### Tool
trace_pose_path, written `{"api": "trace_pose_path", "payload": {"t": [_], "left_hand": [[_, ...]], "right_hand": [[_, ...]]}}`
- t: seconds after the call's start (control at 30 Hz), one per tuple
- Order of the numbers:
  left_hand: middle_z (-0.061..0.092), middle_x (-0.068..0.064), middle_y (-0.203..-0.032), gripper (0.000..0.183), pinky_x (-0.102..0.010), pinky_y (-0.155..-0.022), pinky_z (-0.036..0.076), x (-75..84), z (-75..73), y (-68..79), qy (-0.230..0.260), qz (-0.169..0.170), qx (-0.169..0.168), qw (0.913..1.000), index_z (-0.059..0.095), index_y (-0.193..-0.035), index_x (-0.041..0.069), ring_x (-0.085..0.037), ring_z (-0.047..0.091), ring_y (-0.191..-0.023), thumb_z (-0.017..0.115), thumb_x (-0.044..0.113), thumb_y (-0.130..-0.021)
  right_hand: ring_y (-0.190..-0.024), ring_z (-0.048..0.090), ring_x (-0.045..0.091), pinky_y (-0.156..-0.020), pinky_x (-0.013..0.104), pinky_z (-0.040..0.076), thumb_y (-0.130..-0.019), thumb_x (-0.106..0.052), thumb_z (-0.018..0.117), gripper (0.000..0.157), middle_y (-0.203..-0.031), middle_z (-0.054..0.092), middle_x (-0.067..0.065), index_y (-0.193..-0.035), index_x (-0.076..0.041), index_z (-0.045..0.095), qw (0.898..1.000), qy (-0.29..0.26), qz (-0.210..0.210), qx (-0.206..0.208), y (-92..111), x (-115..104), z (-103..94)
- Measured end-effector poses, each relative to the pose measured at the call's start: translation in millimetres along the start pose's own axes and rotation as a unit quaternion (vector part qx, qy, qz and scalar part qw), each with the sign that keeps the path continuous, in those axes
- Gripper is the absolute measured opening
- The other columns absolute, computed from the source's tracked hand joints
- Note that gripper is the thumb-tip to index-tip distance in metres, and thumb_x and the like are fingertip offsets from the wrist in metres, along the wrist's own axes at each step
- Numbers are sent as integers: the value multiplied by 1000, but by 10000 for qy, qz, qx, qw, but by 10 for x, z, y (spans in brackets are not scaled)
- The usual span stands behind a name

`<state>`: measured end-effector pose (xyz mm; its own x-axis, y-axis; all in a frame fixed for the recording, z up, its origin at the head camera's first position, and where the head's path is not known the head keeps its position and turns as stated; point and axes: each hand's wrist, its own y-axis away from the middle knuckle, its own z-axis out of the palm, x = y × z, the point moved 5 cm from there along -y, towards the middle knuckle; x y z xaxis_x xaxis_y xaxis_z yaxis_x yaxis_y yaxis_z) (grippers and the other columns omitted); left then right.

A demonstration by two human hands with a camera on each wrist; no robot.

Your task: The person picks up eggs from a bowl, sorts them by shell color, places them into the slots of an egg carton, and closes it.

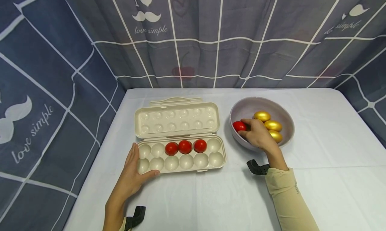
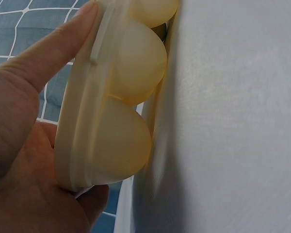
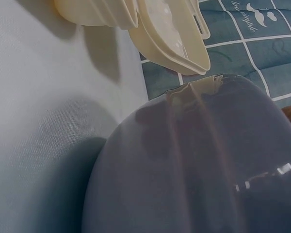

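An open cream egg carton [image 1: 181, 170] lies with its lid folded back and three red eggs [image 1: 185, 147] in its rear row. My left hand [image 1: 132, 172] grips the carton's left end, thumb along the front edge; the left wrist view shows this thumb [image 2: 53, 51] against the rim and the carton's rounded cups [image 2: 123, 141] from outside. Inside the grey bowl [image 1: 284, 115], my right hand [image 1: 258, 133] pinches another red egg [image 1: 239, 126] near the left wall. Several golden eggs [image 1: 272, 125] lie beside that hand. In the right wrist view, the bowl's outer wall [image 3: 184, 160] hides most of the hand.
A white cloth [image 1: 217, 200] covers the table. Behind it and at both sides hang dark checked curtains [image 1: 199, 56]. The carton's raised lid [image 1: 178, 118] leans toward the back, left of the bowl. Each wrist wears a black mount [image 1: 257, 167].
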<state>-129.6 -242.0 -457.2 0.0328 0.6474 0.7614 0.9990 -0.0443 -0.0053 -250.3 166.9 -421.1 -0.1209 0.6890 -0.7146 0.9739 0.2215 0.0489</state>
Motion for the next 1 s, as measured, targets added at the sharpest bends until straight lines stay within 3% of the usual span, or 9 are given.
{"api": "trace_pose_path", "payload": {"t": [0.27, 0.53, 1.0], "left_hand": [[-5, -24, -162, 126, -61, -115, 5, 1, 16, -14, 54, 12, -45, 10000, 1, -154, -6, -38, -6, -148, 87, 36, -74], [-5, -24, -162, 125, -62, -114, 6, 4, -9, 1, -86, -79, -33, 9999, 1, -155, -4, -39, -5, -148, 87, 38, -74], [-4, -23, -162, 125, -63, -114, 6, 13, -9, 6, -68, -41, -12, 10000, 1, -155, -4, -39, -5, -148, 87, 38, -74]], "right_hand": [[-101, 57, 35, -91, 48, 46, -92, -6, 67, 47, -116, 61, 25, -133, 12, 53, 9999, -40, 113, -2, 27, 7, -27], [-100, 59, 34, -90, 45, 47, -89, -12, 71, 50, -113, 65, 24, -132, 9, 56, 9992, -166, 134, 348, 23, 8, -29], [-107, 64, 36, -94, 46, 49, -88, -13, 74, 42, -116, 67, 22, -123, 7, 61, 9942, -809, 117, 700, 32, -9, -58]]}}
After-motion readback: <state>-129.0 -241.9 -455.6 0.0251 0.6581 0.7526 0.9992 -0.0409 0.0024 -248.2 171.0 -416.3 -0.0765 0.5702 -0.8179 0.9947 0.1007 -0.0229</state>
